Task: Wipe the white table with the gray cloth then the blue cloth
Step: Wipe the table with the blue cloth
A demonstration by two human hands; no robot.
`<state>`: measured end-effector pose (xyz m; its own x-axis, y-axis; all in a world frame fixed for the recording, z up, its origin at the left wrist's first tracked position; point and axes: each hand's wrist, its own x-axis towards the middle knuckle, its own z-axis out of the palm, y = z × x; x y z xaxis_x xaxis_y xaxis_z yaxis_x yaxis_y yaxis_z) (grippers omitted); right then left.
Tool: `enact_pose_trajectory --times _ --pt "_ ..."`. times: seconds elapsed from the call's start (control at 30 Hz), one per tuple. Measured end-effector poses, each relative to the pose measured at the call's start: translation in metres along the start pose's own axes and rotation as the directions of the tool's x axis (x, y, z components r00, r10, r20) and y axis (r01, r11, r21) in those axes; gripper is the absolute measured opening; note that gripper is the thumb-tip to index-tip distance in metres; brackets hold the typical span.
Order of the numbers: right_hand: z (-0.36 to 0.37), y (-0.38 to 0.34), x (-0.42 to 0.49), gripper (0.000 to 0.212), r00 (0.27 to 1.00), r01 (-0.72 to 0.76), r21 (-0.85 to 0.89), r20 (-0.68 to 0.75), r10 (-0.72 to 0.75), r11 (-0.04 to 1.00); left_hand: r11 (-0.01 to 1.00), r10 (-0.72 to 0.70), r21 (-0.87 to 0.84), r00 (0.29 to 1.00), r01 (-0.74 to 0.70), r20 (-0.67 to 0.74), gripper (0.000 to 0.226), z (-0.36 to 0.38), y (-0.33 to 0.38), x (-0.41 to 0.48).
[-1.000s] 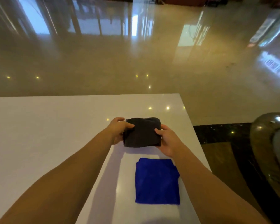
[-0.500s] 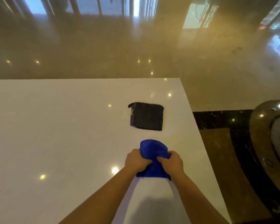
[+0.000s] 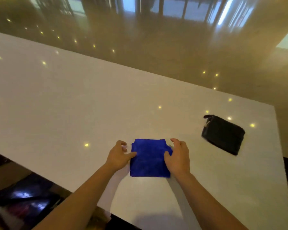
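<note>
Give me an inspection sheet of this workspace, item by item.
Surface: white table, glossy, dotted with reflected ceiling lights.
Job's things: blue cloth folded flat near the front edge; gray cloth folded, lying apart near the right end.
Clutter: nothing seen on the table.
Grippers: left hand and right hand flank the blue cloth, thumbs on its side edges, fingers spread and lifted; neither closed on it.
Cables: nothing seen.
Surroundings: polished floor beyond the table, reflecting windows; dark blurred items below the front edge at lower left.
</note>
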<state>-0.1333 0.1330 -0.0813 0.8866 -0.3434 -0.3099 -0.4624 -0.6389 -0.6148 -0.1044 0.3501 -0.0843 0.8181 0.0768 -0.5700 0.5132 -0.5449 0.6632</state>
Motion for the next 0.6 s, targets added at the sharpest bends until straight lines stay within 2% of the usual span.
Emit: enact_pose_trajectory --times 0.03,0.1,0.13,0.17,0.2,0.3,0.33,0.37,0.4,0.47,0.5,0.53,0.57,0.6 --pt "0.015 -0.004 -0.003 0.055 0.991 0.131 -0.108 -0.017 -0.134 0.985 0.99 0.06 0.136 0.987 -0.04 -0.151 0.053 -0.011 -0.012 0.003" --pt "0.045 -0.011 -0.006 0.066 0.917 0.397 -0.308 0.178 -0.358 0.864 0.923 0.176 0.385 0.917 -0.028 -0.357 0.059 -0.03 -0.042 0.01" --pt "0.059 -0.015 -0.003 0.074 0.87 0.489 -0.411 0.294 -0.395 0.769 0.871 0.196 0.49 0.899 0.024 -0.392 0.065 -0.038 -0.056 0.016" --pt "0.071 -0.018 0.003 0.079 0.849 0.524 -0.491 0.371 -0.377 0.696 0.818 0.19 0.569 0.897 0.079 -0.398 0.073 -0.042 -0.07 0.023" --pt "0.078 -0.02 0.009 0.081 0.851 0.521 -0.542 0.39 -0.352 0.659 0.777 0.176 0.62 0.905 0.114 -0.387 0.079 -0.044 -0.081 0.028" --pt "0.098 -0.013 -0.001 0.08 0.894 0.448 -0.572 0.288 -0.343 0.687 0.759 0.205 0.642 0.896 0.107 -0.393 0.083 -0.037 -0.104 0.041" --pt "0.108 -0.005 -0.021 0.081 0.884 0.467 -0.548 0.279 -0.376 0.694 0.761 0.222 0.641 0.89 0.097 -0.398 0.082 -0.036 -0.107 0.043" --pt "0.117 0.003 -0.049 0.086 0.85 0.527 -0.508 0.329 -0.412 0.681 0.761 0.223 0.642 0.891 0.094 -0.395 0.082 -0.036 -0.107 0.044" --pt "0.121 0.01 -0.078 0.092 0.777 0.629 -0.48 0.421 -0.469 0.611 0.763 0.212 0.639 0.896 0.098 -0.391 0.081 -0.037 -0.107 0.043" --pt "0.119 0.021 -0.107 0.103 0.569 0.823 -0.428 0.616 -0.545 0.374 0.766 0.184 0.631 0.899 0.122 -0.397 0.082 -0.037 -0.105 0.042" --pt "0.115 0.017 -0.095 0.099 0.468 0.883 -0.351 0.676 -0.569 0.31 0.765 0.178 0.632 0.903 0.123 -0.392 0.082 -0.038 -0.103 0.044" --pt "0.112 0.01 -0.072 0.089 0.389 0.921 -0.289 0.676 -0.626 0.26 0.77 0.179 0.627 0.905 0.115 -0.386 0.082 -0.038 -0.1 0.043" --pt "0.111 0.0 -0.04 0.078 0.342 0.939 -0.254 0.639 -0.689 0.231 0.774 0.183 0.625 0.908 0.103 -0.376 0.082 -0.039 -0.099 0.043" --pt "0.111 -0.017 -0.001 0.07 0.38 0.924 -0.264 0.571 -0.728 0.275 0.779 0.184 0.62 0.912 0.092 -0.366 0.081 -0.04 -0.099 0.044"
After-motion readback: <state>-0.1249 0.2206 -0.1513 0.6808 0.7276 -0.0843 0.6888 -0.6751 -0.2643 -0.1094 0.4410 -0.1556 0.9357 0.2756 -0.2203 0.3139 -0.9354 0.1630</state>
